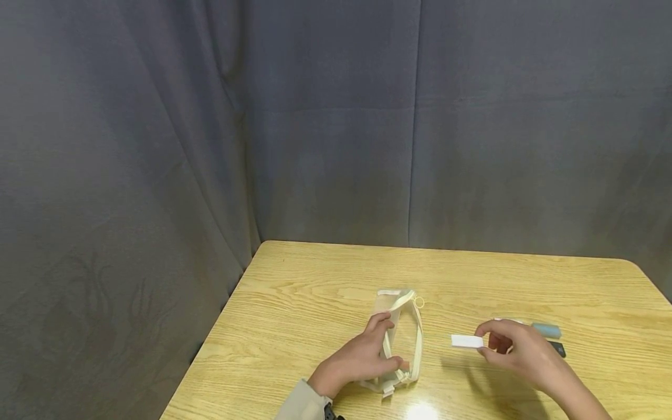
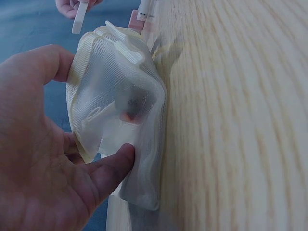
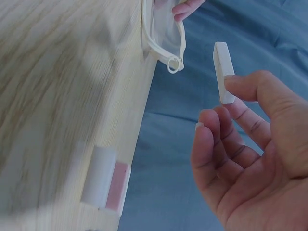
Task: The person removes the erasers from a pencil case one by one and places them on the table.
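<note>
A pale see-through mesh zipper pouch (image 1: pixel 406 335) lies on the table with its mouth spread wide and a ring pull at its far end. My left hand (image 1: pixel 362 356) holds the pouch at its mouth, fingers on one edge and thumb lower down on the mesh. Through the mesh in the left wrist view, a small dark and orange item (image 2: pixel 130 108) shows dimly. To the right, my right hand (image 1: pixel 517 350) pinches a small white rectangular block (image 3: pixel 224 72) between thumb and fingers. That block is held above the table, apart from the pouch.
Beyond my right hand lie a blue-grey item (image 1: pixel 546 331) and a black one (image 1: pixel 557 349), both partly hidden. The right wrist view shows a white piece (image 3: pixel 99 175) beside a pink one (image 3: pixel 117 187) on the table. A grey curtain (image 1: pixel 336 122) hangs behind.
</note>
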### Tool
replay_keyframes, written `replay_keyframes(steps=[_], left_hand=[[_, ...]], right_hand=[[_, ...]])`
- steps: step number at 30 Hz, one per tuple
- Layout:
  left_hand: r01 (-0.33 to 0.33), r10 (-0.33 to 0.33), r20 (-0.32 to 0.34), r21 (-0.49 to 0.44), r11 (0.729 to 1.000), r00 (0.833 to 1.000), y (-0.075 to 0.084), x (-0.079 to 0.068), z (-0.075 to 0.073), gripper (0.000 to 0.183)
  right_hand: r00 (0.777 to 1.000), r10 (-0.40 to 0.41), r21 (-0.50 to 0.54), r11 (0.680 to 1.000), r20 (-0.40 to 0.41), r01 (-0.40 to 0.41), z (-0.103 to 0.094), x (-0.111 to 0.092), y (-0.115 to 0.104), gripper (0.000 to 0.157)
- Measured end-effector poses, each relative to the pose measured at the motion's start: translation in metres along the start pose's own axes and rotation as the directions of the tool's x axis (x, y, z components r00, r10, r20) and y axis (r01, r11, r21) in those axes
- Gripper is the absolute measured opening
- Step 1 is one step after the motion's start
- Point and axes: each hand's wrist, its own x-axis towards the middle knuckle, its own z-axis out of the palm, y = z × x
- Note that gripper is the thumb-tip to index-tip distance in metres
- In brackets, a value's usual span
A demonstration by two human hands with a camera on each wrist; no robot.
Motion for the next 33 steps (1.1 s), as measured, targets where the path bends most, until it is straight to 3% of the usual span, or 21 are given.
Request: replay_keyframes(steps=[7, 16, 23, 33], left_hand=[[0.004, -0.004, 0.0, 0.003, 1.0, 1.0, 0.0, -0.001, 0.002, 0.079], [0.011, -0.011, -0.006, 0.004, 1.0, 1.0, 0.001, -0.001, 0.001, 0.081], [0.006, -0.006, -0.005, 0.001, 1.0, 1.0, 0.001, -0.001, 0.0, 0.081], [-0.002, 0.002, -0.008, 0.01, 1.0, 1.0, 0.0, -0.001, 0.0, 0.08]], right_hand=[[0.997, -0.047, 0.032, 0.998, -0.062, 0.049, -0.006, -0.013, 0.014, 0.029], [0.996, 0.066, 0.0, 0.998, -0.061, -0.066, -0.02, -0.024, 0.029, 0.025], [0.994, 0.073, -0.044, 0.996, -0.077, -0.076, -0.032, -0.034, 0.039, 0.026], [0.981, 0.189, -0.082, 0.978, -0.038, -0.192, -0.042, -0.044, 0.053, 0.019]])
